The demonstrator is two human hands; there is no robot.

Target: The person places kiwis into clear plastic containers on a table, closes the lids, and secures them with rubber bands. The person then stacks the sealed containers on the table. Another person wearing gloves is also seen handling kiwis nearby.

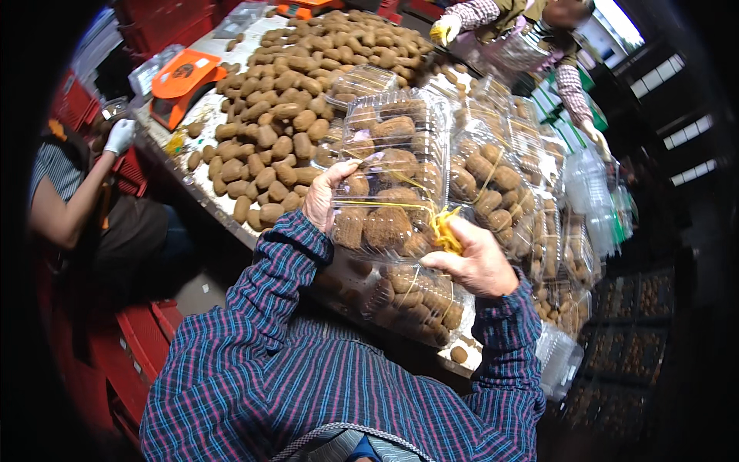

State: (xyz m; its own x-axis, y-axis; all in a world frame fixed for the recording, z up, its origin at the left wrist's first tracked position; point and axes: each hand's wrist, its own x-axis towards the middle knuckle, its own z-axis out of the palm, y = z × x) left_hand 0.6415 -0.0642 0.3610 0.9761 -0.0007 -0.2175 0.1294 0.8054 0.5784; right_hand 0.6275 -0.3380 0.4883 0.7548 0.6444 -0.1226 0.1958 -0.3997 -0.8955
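Observation:
A clear plastic clamshell (398, 144) filled with brown kiwifruit is raised above the table, tilted towards me. My left hand (326, 199) grips its left side, thumb on the lid. At its lower right corner, my right hand (476, 254) pinches a bunch of yellow rubber bands (445, 231) between thumb and fingers. One yellow band runs across the lid to that bunch, and another strand crosses the lid higher up. Below lies a second banded clamshell (415, 303), partly covered by the held one. More filled clamshells (491, 185) stand just right of my hands.
Loose kiwifruit (277, 138) are heaped on the white tabletop (202, 153), with an orange weighing scale (182, 81) at the left. Stacked empty clamshells (589, 190) stand at the right. One gloved co-worker (514, 40) is across the table; another gloved person (75, 179) is at the left, near red crates (130, 346).

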